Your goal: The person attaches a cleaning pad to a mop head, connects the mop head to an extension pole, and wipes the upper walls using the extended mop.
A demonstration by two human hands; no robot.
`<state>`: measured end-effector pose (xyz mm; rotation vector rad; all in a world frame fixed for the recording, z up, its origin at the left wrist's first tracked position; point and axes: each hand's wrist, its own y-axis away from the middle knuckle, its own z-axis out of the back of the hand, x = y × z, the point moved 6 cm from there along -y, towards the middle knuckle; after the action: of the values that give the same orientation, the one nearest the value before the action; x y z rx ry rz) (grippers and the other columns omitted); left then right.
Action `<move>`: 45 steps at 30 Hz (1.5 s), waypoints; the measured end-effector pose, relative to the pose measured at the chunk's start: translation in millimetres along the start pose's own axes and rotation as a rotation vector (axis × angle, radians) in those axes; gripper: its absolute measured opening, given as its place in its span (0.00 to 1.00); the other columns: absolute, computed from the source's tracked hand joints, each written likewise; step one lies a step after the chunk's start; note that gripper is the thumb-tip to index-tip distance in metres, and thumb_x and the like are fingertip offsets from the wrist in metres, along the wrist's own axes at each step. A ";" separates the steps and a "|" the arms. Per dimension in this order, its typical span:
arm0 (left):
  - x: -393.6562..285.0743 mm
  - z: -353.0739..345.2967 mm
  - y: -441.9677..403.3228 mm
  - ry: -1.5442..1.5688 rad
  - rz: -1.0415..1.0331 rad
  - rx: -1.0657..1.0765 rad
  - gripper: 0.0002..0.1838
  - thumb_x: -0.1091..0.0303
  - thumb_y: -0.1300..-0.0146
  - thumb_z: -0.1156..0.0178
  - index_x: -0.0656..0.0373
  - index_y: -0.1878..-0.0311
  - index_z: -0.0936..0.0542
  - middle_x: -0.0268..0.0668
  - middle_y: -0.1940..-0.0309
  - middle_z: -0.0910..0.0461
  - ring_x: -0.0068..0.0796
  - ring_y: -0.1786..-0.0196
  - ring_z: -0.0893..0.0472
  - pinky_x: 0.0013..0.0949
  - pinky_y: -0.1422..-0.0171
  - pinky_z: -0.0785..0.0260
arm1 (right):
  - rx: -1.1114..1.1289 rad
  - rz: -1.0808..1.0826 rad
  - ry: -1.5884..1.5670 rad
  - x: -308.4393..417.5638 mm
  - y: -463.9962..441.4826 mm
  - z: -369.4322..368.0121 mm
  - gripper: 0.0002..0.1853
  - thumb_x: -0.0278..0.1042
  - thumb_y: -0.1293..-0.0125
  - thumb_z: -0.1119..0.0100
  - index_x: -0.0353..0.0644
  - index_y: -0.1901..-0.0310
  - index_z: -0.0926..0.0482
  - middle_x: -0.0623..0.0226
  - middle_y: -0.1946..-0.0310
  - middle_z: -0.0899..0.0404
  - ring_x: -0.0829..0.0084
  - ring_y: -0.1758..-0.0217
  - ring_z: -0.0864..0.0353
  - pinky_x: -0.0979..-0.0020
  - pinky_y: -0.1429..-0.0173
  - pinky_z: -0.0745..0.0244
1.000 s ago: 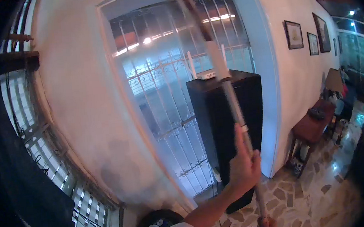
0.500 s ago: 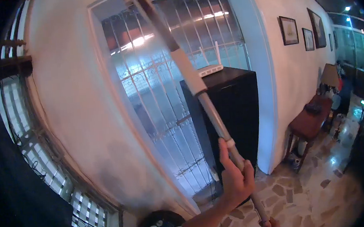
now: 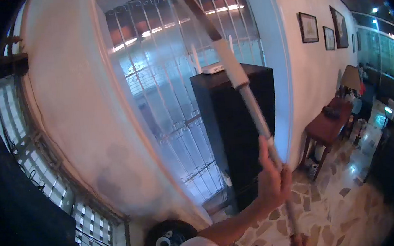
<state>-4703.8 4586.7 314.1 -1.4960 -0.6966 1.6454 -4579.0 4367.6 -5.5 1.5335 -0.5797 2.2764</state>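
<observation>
A long telescopic pole [image 3: 254, 112] runs slantwise from the top of the view down to the bottom right. It has a dark upper section, a pale thick sleeve and a thinner grey lower section. My left hand [image 3: 274, 181] is wrapped round the lower section, its index finger stretched along the pole. Near the bottom edge, my right hand [image 3: 299, 243] is closed round the pole's lower end, only partly in view. The pole's upper end reaches the top edge in front of a barred window, and what is fixed there is mostly cut off.
Behind the pole stands a tall black cabinet [image 3: 239, 133] with a white router [image 3: 213, 68] on top. Metal window bars [image 3: 158, 93] lie behind it. To the right are framed pictures [image 3: 308, 27], a wooden table [image 3: 328, 122] and a lamp [image 3: 350, 77]. A round black object [image 3: 186, 228] sits low by the wall.
The pole and both my hands have shifted right across the view, and the pale sleeve now passes right of the router. My grip stays closed. The background has shifted slightly left.
</observation>
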 end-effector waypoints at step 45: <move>41.2 -18.0 19.1 0.525 0.177 0.112 0.25 0.68 0.18 0.49 0.62 0.29 0.49 0.38 0.68 0.25 0.25 0.70 0.22 0.33 0.60 0.24 | -0.210 -0.145 0.207 36.0 -47.2 92.8 0.19 0.46 0.21 0.40 0.40 0.41 0.21 0.70 0.68 0.24 0.75 0.67 0.30 0.70 0.63 0.34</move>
<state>-4689.4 4608.9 273.1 -1.8414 -0.1859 1.2998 -4495.4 4363.0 66.1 1.1843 -0.6069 2.1538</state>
